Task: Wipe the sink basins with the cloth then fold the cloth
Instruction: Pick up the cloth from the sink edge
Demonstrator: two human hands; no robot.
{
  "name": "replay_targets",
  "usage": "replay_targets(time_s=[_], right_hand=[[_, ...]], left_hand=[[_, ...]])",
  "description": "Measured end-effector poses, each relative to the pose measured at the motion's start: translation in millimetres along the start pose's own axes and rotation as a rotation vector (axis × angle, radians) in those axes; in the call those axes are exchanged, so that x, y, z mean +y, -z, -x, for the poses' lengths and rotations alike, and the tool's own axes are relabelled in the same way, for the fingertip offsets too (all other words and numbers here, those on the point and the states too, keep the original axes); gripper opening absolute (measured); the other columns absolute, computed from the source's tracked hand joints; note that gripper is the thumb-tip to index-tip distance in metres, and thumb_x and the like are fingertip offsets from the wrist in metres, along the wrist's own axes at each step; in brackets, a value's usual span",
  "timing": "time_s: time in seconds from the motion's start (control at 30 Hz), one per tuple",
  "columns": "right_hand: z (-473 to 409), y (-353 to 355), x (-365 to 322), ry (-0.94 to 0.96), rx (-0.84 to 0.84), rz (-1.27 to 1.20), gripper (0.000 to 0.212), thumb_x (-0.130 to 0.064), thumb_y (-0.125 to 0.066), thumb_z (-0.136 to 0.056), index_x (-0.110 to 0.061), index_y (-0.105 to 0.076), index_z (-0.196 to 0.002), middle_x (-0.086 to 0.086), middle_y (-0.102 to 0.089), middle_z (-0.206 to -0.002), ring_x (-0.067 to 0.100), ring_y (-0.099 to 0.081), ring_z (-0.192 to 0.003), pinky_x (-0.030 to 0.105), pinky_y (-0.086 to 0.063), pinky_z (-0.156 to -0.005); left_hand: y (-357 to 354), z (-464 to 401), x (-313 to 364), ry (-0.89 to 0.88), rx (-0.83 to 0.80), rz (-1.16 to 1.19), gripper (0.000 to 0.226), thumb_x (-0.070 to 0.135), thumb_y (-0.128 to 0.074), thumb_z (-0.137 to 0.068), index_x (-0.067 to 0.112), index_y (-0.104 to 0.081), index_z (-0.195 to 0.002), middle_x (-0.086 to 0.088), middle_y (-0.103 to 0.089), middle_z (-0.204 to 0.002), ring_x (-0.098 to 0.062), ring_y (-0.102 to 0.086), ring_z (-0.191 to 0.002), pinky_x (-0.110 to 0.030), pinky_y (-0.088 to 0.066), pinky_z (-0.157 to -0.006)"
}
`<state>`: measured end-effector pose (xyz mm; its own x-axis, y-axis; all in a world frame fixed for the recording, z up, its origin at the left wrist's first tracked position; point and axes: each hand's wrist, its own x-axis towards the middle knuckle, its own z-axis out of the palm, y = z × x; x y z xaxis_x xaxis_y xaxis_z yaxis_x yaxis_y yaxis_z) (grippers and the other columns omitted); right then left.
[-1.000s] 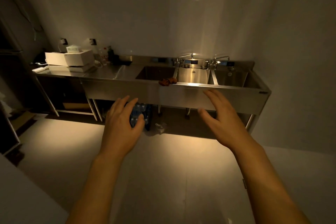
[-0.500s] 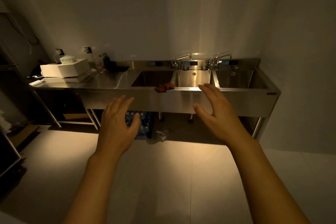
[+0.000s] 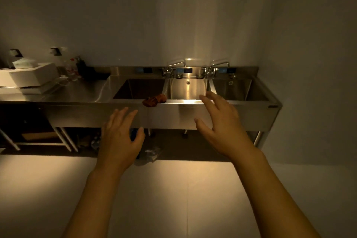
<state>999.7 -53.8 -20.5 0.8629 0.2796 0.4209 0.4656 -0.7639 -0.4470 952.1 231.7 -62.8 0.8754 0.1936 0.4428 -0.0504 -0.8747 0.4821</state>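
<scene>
Both hands, left (image 3: 119, 139) and right (image 3: 222, 125), have risen, released; crumpled, seemingly brown cloth (image 3: 154, 100) drapes steel sink (image 3: 179, 116) rim.

Your one head-worn wide-angle camera looks forward and down from standing height, facing the long stainless-steel three-basin sink counter (image 3: 179, 116) across mid-frame, some way off, pale floor filling the lower frame.

white boxes (image 3: 29, 77): cut off left | floor bundle (image 3: 133, 134): behind left hand (image 3: 119, 141)

Steel sink counter (image 3: 92, 94) against the wall.
A crumpled cloth (image 3: 154, 100) lies on its front rim; white boxes (image 3: 32, 76) sit at the left end.
</scene>
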Motion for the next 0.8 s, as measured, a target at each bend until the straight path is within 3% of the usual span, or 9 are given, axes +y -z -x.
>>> replay_targets(time_s=[0.33,0.47,0.6,0.8], right_hand=[[-146,-54,22,-0.022,-0.069,0.098,0.065,-0.055,-0.046,-0.1,-0.038,-0.022,-0.158,-0.009,-0.016,-0.168,0.015,-0.014,-0.155,0.051,-0.014,-0.126],[-195,-80,17,-0.032,-0.087,0.063,0.065,-0.052,-0.049,-0.1,-0.038,-0.022,-0.158,-0.009,-0.016,-0.167,0.017,-0.014,-0.154,0.054,-0.018,-0.124],[-235,-104,15,-0.041,-0.116,0.028,0.065,-0.05,-0.051,-0.1,-0.039,-0.023,-0.157,-0.009,-0.015,-0.168,0.018,-0.013,-0.154,0.054,-0.022,-0.123],[-290,-143,26,-0.022,-0.137,-0.027,0.063,-0.05,-0.052,-0.1,-0.038,-0.027,-0.157,-0.009,-0.02,-0.167,0.018,-0.019,-0.153,0.054,-0.027,-0.122]], left_hand=[[-54,-148,-45,0.007,-0.026,0.099,0.057,0.028,-0.063,-0.101,0.019,-0.048,-0.155,-0.007,-0.038,-0.165,-0.029,-0.024,-0.157,-0.062,-0.027,-0.123],[-57,-192,-79,0.016,-0.005,0.086,0.056,0.028,-0.064,-0.101,0.021,-0.049,-0.154,-0.008,-0.038,-0.165,-0.03,-0.025,-0.156,-0.063,-0.027,-0.123],[-52,-215,-114,0.04,0.014,0.043,0.06,0.042,-0.051,-0.097,0.018,-0.051,-0.152,-0.011,-0.044,-0.16,-0.034,-0.035,-0.151,-0.063,-0.033,-0.119],[-60,-249,-151,0.083,0.066,0.017,0.061,0.043,-0.051,-0.094,0.017,-0.053,-0.15,-0.009,-0.048,-0.155,-0.03,-0.041,-0.146,-0.055,-0.037,-0.118]])
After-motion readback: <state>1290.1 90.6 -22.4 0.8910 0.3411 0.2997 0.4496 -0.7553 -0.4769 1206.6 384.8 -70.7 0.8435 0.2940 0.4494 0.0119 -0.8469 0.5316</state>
